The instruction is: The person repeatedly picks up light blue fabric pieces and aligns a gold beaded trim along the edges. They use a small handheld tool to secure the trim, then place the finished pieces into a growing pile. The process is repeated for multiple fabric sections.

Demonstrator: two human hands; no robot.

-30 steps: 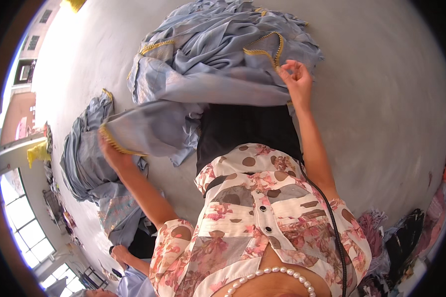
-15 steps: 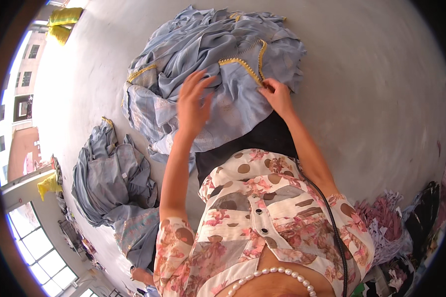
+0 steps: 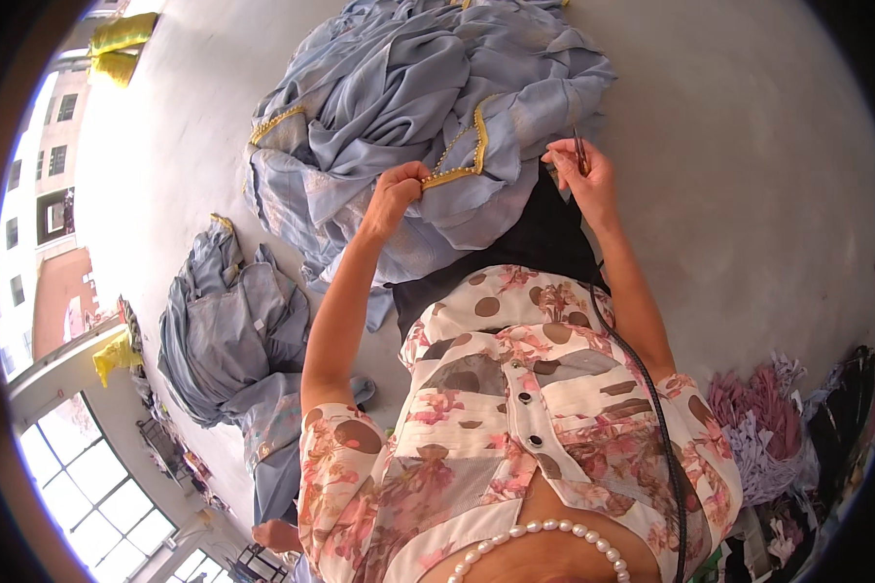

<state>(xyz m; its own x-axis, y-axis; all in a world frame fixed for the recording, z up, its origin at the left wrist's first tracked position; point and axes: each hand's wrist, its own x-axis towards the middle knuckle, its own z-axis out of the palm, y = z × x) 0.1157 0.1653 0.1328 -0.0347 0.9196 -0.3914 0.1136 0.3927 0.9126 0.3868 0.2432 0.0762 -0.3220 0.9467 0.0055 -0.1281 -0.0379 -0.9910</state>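
Observation:
A big heap of grey-blue cloth point(image 3: 389, 87) lies in front of me and spills over my black-clothed lap point(image 3: 486, 248). My left hand point(image 3: 396, 197) pinches the cloth's edge at one end of a gold beaded trim point(image 3: 454, 177). From there the trim runs right, then bends away from me. Just right of the heap, my right hand point(image 3: 587, 178) is raised off the cloth. Its fingers are closed round slim dark thread snips point(image 3: 580, 154), tip pointing away from me; the palm hides part of them.
A smaller grey-blue cloth pile point(image 3: 231, 325) lies to my left, with another person's hand point(image 3: 276, 535) below it. Pink and pale scraps point(image 3: 763, 428) are heaped at lower right. Grey floor point(image 3: 739, 165) extends rightward. A black cord point(image 3: 651, 398) hangs down my front.
My left hand has come down from the air and taken hold of the trimmed edge. My right hand has let go of it and moved right, with the snips now showing. The trim has shifted nearer.

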